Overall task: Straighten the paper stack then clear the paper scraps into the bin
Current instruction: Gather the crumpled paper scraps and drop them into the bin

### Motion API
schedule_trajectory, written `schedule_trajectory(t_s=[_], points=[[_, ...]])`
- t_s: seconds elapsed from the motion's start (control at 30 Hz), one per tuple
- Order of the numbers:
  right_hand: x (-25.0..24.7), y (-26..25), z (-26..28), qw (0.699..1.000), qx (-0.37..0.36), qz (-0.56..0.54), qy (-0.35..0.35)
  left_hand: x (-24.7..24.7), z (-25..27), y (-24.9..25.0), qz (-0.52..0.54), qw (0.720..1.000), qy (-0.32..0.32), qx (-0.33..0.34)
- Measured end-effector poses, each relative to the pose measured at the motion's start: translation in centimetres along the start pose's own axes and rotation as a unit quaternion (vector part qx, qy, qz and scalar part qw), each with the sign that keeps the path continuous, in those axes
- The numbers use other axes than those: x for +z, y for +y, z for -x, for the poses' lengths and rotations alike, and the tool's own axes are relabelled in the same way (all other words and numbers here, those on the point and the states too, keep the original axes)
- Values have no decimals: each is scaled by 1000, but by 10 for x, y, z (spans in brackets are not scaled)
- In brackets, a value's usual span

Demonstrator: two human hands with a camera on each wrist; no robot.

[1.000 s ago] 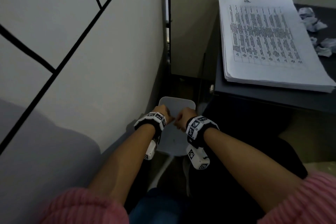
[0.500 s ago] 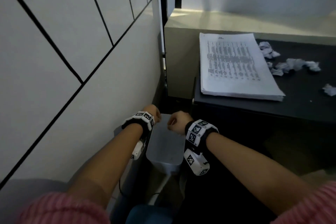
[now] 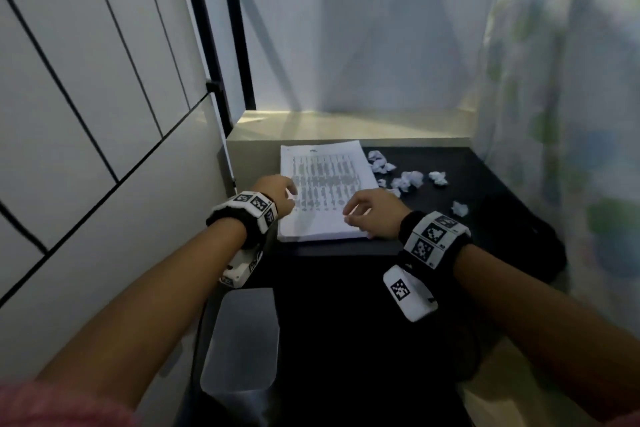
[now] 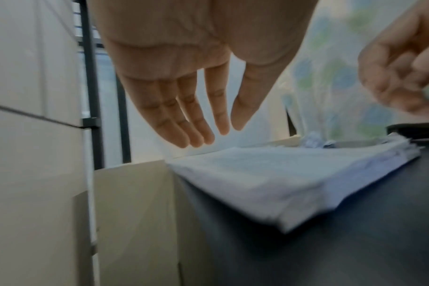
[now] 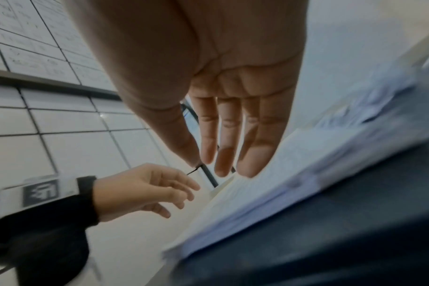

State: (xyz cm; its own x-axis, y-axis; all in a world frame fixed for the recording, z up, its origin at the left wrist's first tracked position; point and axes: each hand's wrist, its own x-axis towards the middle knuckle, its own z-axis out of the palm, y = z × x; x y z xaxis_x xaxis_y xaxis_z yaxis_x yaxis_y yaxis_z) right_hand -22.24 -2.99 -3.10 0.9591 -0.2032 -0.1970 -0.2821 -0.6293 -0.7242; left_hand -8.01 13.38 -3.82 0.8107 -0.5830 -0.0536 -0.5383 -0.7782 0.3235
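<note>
A thick stack of printed paper lies on the left part of a black table; its sheets look uneven at the corners in the left wrist view. My left hand hovers over the stack's left edge with straight fingers, holding nothing. My right hand is over the stack's near right corner, fingers extended just above the paper. Several crumpled white paper scraps lie on the table to the right of the stack. A grey bin stands on the floor below the table, by the wall.
A white tiled wall runs close along the left. A beige ledge sits behind the table, with a black frame post at the corner. A patterned curtain hangs on the right.
Both hands have risen from the bin on the floor up to the paper stack and uncurled. The head view has tilted up from the bin to the table.
</note>
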Motion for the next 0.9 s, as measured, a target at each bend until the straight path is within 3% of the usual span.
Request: schedule_trajectory(t_s=[0.17,0.27,0.33,0.47,0.7,0.9], points=[[-64,57,9,981,72,153,99,11,-28,70,-29,996,-37,73],[-86,88,14,955,140,237,107,18,-45,103,-54,993,-44,98],[-91,104,17,943,186,264,74,24,-58,120,-66,991,-55,101],[-96,130,4,947,203,246,32,34,-84,146,-91,989,-74,93],[-104,141,-32,975,165,143,34,63,-121,179,-106,982,-125,94],[-121,149,-62,969,177,135,105,84,-143,193,-85,978,-146,120]])
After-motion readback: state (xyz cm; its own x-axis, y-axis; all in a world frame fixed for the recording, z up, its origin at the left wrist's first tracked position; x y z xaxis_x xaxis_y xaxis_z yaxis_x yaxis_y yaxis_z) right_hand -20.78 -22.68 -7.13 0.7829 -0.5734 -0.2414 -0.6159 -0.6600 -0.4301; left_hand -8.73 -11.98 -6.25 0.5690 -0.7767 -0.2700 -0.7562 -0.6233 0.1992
